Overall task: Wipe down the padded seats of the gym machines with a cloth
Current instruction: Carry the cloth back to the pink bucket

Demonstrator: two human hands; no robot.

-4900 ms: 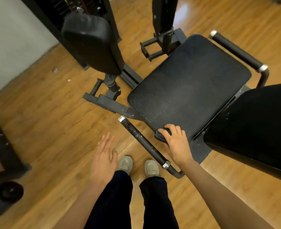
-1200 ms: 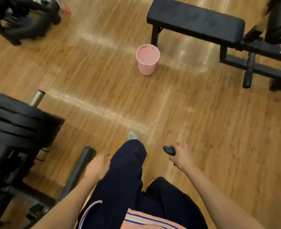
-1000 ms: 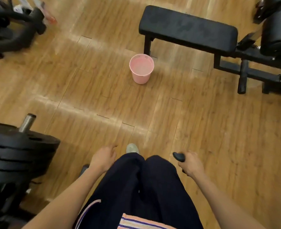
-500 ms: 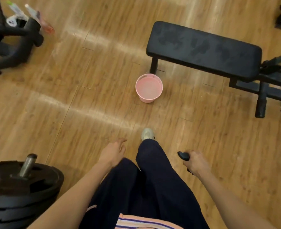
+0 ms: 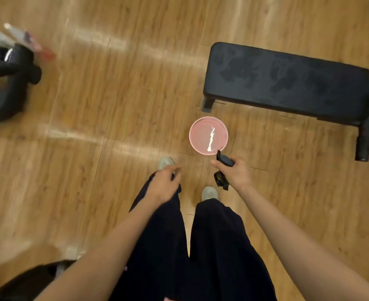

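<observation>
My right hand grips a dark, bunched cloth, whose ends stick out above and below the fist. It hangs just in front of a pink bucket holding liquid that glints white. A flat black padded bench with darker damp-looking patches stands beyond the bucket, at the upper right. My left hand hangs over my left leg with loosely curled fingers and holds nothing.
Wooden floor all around. A black machine frame with spray bottles behind it sits at the upper left. A dark weight stack shows at the bottom left corner. The bench's black metal legs extend to the right.
I have walked from the first machine's seat across the floor toward the pink bucket and bench. The bucket is now close, just ahead of my right hand with the cloth.
</observation>
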